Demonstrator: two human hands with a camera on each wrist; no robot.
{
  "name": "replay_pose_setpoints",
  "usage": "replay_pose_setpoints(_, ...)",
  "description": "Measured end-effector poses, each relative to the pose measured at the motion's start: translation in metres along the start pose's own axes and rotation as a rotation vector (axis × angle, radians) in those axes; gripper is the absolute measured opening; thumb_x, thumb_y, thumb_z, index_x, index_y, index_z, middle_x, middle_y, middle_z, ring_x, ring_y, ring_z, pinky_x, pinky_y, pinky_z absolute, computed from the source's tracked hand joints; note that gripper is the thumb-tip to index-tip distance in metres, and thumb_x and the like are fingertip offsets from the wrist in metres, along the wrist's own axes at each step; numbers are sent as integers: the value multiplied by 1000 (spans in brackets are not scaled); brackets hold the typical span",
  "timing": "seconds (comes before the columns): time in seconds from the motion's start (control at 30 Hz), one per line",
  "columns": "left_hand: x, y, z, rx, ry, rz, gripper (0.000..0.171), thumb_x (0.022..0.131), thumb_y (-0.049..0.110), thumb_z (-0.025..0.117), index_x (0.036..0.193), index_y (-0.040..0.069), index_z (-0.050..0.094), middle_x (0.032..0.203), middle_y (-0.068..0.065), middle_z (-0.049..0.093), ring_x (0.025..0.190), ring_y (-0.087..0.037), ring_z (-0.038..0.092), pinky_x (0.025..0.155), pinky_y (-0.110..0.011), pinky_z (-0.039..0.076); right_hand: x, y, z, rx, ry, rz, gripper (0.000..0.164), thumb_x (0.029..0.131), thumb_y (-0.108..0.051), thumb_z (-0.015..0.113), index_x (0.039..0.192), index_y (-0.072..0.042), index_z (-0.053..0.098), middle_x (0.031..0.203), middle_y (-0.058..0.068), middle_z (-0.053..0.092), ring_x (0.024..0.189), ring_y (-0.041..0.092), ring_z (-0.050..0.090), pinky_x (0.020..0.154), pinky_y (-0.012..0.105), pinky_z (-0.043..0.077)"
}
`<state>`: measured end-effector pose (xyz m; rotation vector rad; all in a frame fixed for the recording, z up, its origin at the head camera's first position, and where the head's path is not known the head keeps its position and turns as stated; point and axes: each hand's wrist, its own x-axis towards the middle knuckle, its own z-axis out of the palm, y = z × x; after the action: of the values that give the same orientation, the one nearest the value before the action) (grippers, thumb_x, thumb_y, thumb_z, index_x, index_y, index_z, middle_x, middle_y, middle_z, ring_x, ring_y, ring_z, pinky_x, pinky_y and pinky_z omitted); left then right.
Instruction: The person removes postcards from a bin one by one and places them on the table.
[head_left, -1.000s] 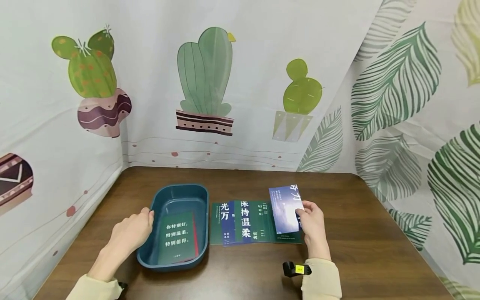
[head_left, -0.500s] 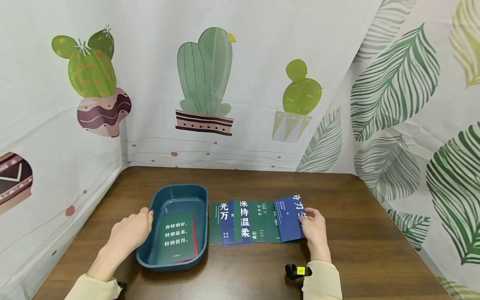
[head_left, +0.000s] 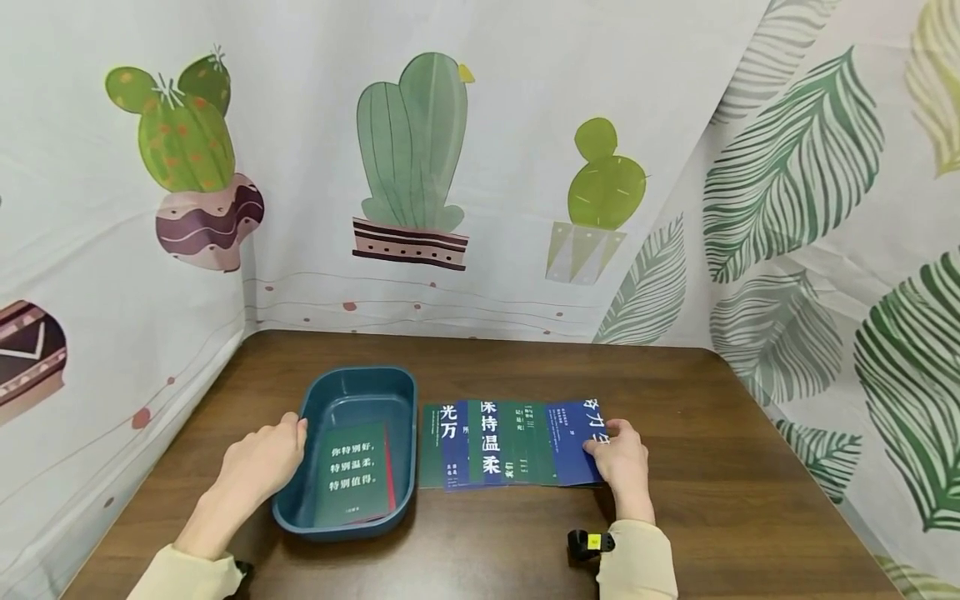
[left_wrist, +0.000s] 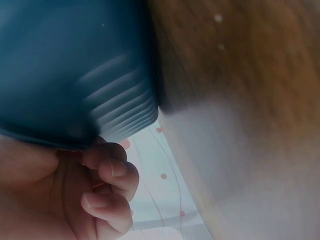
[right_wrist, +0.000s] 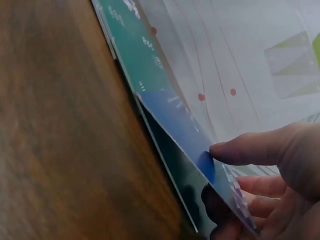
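My left hand (head_left: 262, 458) grips the left rim of a dark teal plastic basin (head_left: 360, 382), its fingers curled at the edge in the left wrist view. Inside the basin lies a green card (head_left: 351, 475) with white lettering, and a red edge shows beneath it. My right hand (head_left: 624, 467) pinches a blue card (head_left: 572, 450) by its right side. In the right wrist view the thumb (right_wrist: 245, 149) is on top and fingers are underneath. That card slants up from its left edge, over a dark green card (right_wrist: 172, 155) below.
An overlapping row of green and blue lettered cards (head_left: 491, 442) runs right from beside the basin across the brown wooden table (head_left: 480, 550). Behind stands a white cloth backdrop (head_left: 300, 167) printed with cacti and leaves.
The blue card in my right hand has come down and tilted flatter onto the right end of the row. My left hand and the basin stay in place.
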<state>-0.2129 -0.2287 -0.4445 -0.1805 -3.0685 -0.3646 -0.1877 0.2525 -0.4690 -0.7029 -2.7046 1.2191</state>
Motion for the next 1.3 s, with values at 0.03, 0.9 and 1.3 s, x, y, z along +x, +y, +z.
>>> replay_pose_setpoints(0.03, 0, 0, 0, 0, 0, 1, 33, 107, 26, 32, 96, -1, 48, 82, -25, 59, 71, -45, 60, 56, -54, 44, 0, 0, 0, -14, -3, -2, 52, 90, -16, 68, 133, 3, 45, 115, 26, 56, 105, 41, 49, 85, 50, 43)
replay_pose_setpoints(0.9, -1, 2, -2, 4, 10, 7, 31, 106, 24, 33, 95, -2, 47, 79, -25, 58, 68, -45, 59, 55, -54, 45, 1, 1, 3, -210, -20, -43, 50, 90, -22, 69, 129, 1, 48, 119, 29, 49, 108, 45, 45, 88, 58, 38)
replay_pose_setpoints(1.3, -2, 1, -1, 8, 15, 8, 31, 106, 24, 34, 95, -1, 48, 79, -24, 58, 69, -44, 59, 55, -54, 45, -6, -18, -11, 38, 55, -185, 40, 99, -21, 55, 134, -4, 49, 131, 24, 45, 123, 42, 38, 98, 57, 31)
